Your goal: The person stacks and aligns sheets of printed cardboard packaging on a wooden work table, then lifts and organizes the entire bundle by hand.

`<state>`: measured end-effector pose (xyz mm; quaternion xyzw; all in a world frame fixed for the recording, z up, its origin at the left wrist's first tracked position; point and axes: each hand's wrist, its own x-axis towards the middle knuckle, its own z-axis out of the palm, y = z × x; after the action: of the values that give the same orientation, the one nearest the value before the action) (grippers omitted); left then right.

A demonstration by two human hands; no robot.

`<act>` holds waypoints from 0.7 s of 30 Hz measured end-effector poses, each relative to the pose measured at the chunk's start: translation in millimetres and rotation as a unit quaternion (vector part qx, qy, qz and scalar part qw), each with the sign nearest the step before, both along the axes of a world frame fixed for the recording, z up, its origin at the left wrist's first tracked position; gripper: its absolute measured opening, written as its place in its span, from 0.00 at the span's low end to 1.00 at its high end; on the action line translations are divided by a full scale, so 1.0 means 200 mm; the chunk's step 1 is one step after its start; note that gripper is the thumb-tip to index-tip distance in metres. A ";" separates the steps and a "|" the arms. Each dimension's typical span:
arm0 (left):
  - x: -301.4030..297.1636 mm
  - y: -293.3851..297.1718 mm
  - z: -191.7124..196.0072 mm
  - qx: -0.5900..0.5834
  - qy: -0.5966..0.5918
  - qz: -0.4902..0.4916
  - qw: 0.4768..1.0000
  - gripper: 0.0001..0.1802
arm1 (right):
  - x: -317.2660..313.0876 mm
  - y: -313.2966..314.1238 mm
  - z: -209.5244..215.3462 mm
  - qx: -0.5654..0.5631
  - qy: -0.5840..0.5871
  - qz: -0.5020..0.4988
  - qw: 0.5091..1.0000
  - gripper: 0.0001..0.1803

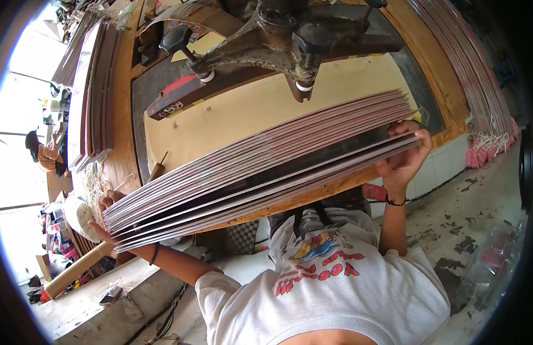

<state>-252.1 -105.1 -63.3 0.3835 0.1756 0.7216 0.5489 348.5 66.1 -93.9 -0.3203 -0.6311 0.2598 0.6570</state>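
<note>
Partly hidden left hand [109, 199], sheets [260, 145], cropped casting [240, 54]

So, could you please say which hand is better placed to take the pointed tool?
Probably the left hand, once free: the pointed tool lies near it; the right hand holds the opposite end of the stack.

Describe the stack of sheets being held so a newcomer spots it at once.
Find the dark metal frame at the top. Below it, a long stack of thin sheets slants up rightward. Unlike the left bundle and right bundle, it is held between left hand and right hand.
</note>
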 end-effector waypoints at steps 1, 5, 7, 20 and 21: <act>0.03 0.03 0.02 0.021 0.025 -0.018 0.999 0.46 | 0.00 0.00 0.00 -0.004 0.003 0.003 1.000 0.50; 0.03 -0.03 0.01 -0.013 0.007 0.041 0.999 0.49 | -0.01 0.01 0.01 -0.003 0.023 -0.006 1.000 0.50; 0.02 -0.02 0.00 0.001 0.027 0.032 0.999 0.50 | -0.01 0.02 0.01 -0.004 0.041 -0.013 0.999 0.51; 0.21 -0.13 -0.02 -0.086 0.124 0.323 0.934 0.72 | -0.01 0.07 0.10 -0.164 0.010 0.116 0.980 0.66; 0.26 -0.10 -0.02 -0.093 0.124 0.346 0.925 0.73 | -0.01 0.07 0.09 -0.159 -0.013 0.109 0.981 0.66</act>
<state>-200.8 -124.8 -66.9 0.3325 0.4307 0.7936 0.2723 346.8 79.2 -75.6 -0.3536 -0.6212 0.4224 0.5574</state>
